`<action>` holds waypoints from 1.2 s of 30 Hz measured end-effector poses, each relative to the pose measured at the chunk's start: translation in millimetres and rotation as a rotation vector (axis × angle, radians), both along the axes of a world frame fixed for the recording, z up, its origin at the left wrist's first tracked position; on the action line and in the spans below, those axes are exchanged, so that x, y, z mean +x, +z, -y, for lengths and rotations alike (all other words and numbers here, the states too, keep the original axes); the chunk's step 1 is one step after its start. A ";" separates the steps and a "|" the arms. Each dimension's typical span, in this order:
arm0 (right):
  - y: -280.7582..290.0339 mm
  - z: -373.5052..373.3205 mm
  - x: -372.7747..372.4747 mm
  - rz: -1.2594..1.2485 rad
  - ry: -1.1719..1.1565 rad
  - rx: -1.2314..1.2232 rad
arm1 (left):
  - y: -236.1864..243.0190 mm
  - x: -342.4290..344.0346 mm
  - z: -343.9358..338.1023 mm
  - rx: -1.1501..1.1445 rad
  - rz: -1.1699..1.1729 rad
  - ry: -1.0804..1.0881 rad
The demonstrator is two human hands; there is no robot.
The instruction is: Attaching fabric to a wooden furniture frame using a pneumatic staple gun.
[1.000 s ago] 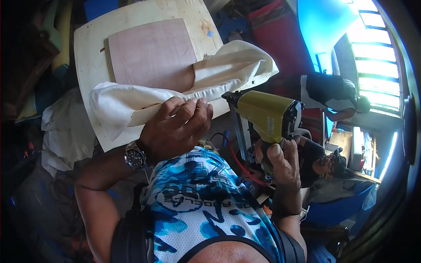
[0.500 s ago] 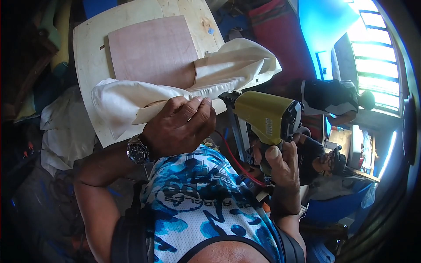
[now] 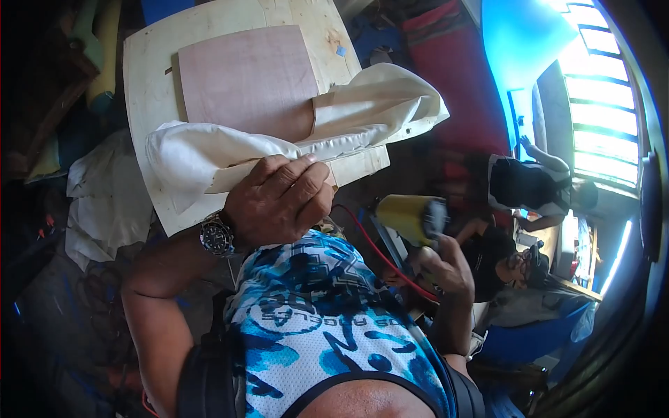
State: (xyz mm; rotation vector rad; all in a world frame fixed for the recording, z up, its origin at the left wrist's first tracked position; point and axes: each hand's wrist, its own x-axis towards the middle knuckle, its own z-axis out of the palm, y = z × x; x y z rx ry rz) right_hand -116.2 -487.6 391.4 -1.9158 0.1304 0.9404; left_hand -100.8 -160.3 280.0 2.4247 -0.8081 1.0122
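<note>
A cream fabric cover [image 3: 380,101] lies bunched along the near edge of a curved pinkish plywood panel [image 3: 247,83]. My left hand [image 3: 279,202], with a watch at its wrist, has its fingers curled together on the fabric's folded edge, pressing it against a wooden strip. The fingertips are partly hidden. To the right, my right hand [image 3: 449,268] grips a yellow pneumatic staple gun [image 3: 404,217], held low and apart from the fabric. The gun is slightly blurred, and its nose points left.
The panel rests on a larger pale plywood board [image 3: 153,90]. A red air hose [image 3: 369,244] runs between my hands. Two people are at the right, one in a dark cap [image 3: 538,268], the other near the barred window [image 3: 603,90]. Pale sheeting [image 3: 104,198] hangs at left.
My right hand has drawn the staple gun down and away from the fabric edge, uncovering the wooden strip there. My left hand stays on the fold, shifted slightly. The person near the window has moved.
</note>
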 end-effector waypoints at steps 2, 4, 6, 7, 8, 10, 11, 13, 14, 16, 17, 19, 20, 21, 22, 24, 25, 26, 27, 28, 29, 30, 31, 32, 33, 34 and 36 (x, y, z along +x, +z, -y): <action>-34.9 2.2 5.4 0.018 0.032 -0.199 | 5.8 5.4 1.6 0.008 0.012 0.041; -95.8 17.1 13.8 0.083 0.207 -0.300 | 11.5 -2.1 -5.4 0.117 -0.013 0.113; -196.4 50.4 16.6 0.226 0.416 -0.414 | 20.8 -9.4 -4.5 0.231 -0.074 0.197; -245.1 62.6 20.4 0.374 0.522 -0.507 | 25.2 -13.3 -2.1 0.231 -0.121 0.212; -269.3 59.2 32.9 0.355 0.519 -0.575 | 29.1 -18.0 -0.6 0.244 -0.165 0.231; -327.3 51.6 50.0 0.415 0.462 -0.705 | 45.8 -25.9 2.8 0.250 -0.260 0.247; -361.4 59.1 56.2 0.508 0.460 -0.789 | 55.1 -32.6 1.5 0.240 -0.303 0.219; -418.4 83.9 69.1 0.539 0.493 -0.851 | 75.8 -46.1 -10.9 0.233 -0.374 0.182; -429.0 84.6 81.8 0.469 0.432 -0.836 | 85.4 -54.2 -19.4 0.250 -0.410 0.224; -428.8 70.6 100.1 0.517 0.296 -0.795 | 113.0 -64.6 -31.4 0.265 -0.448 0.317; -444.6 77.7 109.3 0.500 0.291 -0.851 | 127.9 -57.6 -34.8 0.267 -0.457 0.344; -457.8 70.0 123.8 0.456 0.386 -0.793 | 147.2 -61.4 -45.8 0.273 -0.491 0.458; -471.2 62.7 121.9 0.441 0.259 -0.753 | 152.4 -65.4 -47.5 0.263 -0.530 0.530; -491.9 68.5 114.6 0.568 0.195 -0.707 | 158.0 -60.9 -51.9 0.248 -0.565 0.576; -499.8 55.3 112.4 0.563 0.212 -0.671 | 160.0 -56.4 -56.7 0.180 -0.643 0.576; -503.1 43.0 111.0 0.620 0.266 -0.601 | 162.0 -50.4 -76.7 0.182 -0.699 0.621; -496.1 41.0 107.9 0.649 0.289 -0.577 | 160.4 -51.3 -91.4 0.244 -0.648 0.670; -486.7 41.2 105.6 0.678 0.309 -0.557 | 159.9 -52.6 -95.8 0.248 -0.651 0.675; -474.2 42.9 105.0 0.709 0.326 -0.547 | 157.6 -50.4 -98.4 0.021 -0.755 0.830; -463.0 43.4 110.0 0.745 0.337 -0.539 | 154.8 -45.4 -103.7 -0.213 -0.846 0.973; -450.8 45.1 114.6 0.780 0.347 -0.534 | 145.5 -51.1 -120.4 -0.389 -0.952 0.989; -441.6 50.9 115.7 0.809 0.356 -0.532 | 141.6 -51.2 -124.5 -0.471 -1.084 1.016; -427.1 58.5 117.7 0.840 0.369 -0.542 | 137.6 -50.4 -129.3 -0.562 -1.222 1.031; -412.0 64.6 117.8 0.840 0.363 -0.567 | 134.2 -48.3 -132.9 -0.714 -1.353 0.978; -393.3 67.5 116.1 0.666 0.375 -0.446 | 129.7 -51.6 -139.3 -0.722 -1.360 0.949; -379.8 71.3 111.5 0.489 0.372 -0.323 | 123.7 -56.4 -148.2 -0.823 -1.399 0.863; -332.3 69.4 99.4 0.225 0.531 -0.328 | 117.1 -61.5 -159.4 -0.866 -1.371 0.725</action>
